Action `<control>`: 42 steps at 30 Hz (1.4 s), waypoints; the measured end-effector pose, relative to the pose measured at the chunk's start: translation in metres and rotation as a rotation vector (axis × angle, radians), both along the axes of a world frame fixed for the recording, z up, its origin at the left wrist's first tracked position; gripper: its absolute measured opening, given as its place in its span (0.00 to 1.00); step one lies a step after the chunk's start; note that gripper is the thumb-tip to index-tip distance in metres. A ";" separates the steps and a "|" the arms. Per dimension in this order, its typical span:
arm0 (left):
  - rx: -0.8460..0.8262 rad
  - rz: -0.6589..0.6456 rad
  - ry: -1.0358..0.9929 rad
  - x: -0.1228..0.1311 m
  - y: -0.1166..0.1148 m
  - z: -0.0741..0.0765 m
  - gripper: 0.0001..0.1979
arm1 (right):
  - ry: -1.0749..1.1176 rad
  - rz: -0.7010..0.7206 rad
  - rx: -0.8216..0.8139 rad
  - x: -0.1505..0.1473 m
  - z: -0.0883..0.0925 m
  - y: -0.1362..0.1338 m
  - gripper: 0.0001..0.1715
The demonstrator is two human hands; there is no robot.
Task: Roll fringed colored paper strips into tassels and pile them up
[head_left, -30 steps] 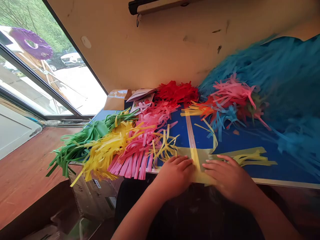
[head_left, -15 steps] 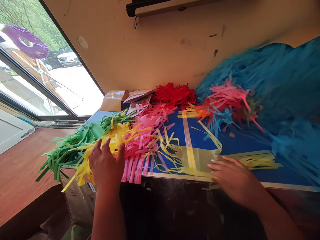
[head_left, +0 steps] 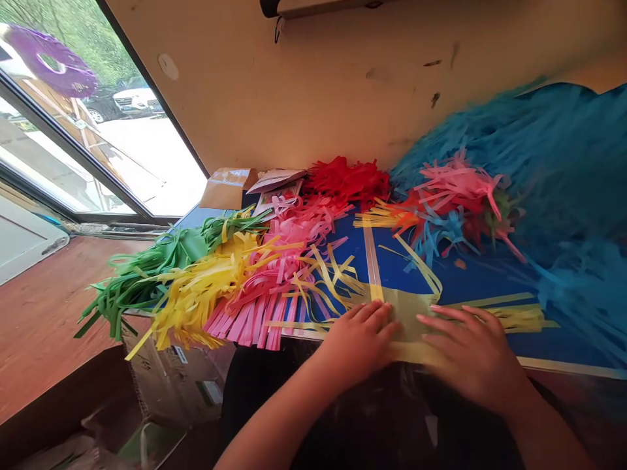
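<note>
Yellow paper [head_left: 411,320] under both hands [head_left: 360,343] [head_left: 470,352]

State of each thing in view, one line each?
Left hand: flat, pressing the sheet.
Right hand: flat, pressing the sheet.
Yellow paper sheet: held down on the table edge, strips splayed.
Pink paper fringe: spread flat, hanging over the edge.
Green paper fringe: loose, overhanging the edge.
Blue paper fringe: heaped against the wall.

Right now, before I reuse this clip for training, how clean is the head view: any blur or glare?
In the head view, the blue fringe is smeared with blur, the window glares nearly white, the wide lens tilts the table, and the yellow paper looks fairly sharp.
</note>
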State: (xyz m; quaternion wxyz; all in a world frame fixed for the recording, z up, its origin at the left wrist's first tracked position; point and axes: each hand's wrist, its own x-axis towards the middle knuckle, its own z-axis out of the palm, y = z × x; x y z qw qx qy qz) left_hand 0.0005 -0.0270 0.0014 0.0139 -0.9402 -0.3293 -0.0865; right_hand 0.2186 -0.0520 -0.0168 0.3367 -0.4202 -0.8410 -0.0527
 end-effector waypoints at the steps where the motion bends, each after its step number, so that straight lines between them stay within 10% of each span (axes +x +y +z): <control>1: -0.006 -0.003 -0.002 -0.001 0.000 -0.001 0.22 | -0.002 -0.008 0.001 -0.002 0.001 -0.002 0.12; 12: -0.162 0.065 -0.171 -0.007 -0.010 0.010 0.11 | -0.128 0.143 -0.274 -0.001 0.002 -0.003 0.10; 26: -0.181 0.372 -0.002 -0.009 0.004 0.016 0.15 | -0.030 -0.480 -0.656 -0.032 0.037 0.031 0.12; 42: -0.221 0.537 0.083 0.001 0.028 0.018 0.11 | -0.145 -0.632 -0.788 -0.028 0.040 0.061 0.07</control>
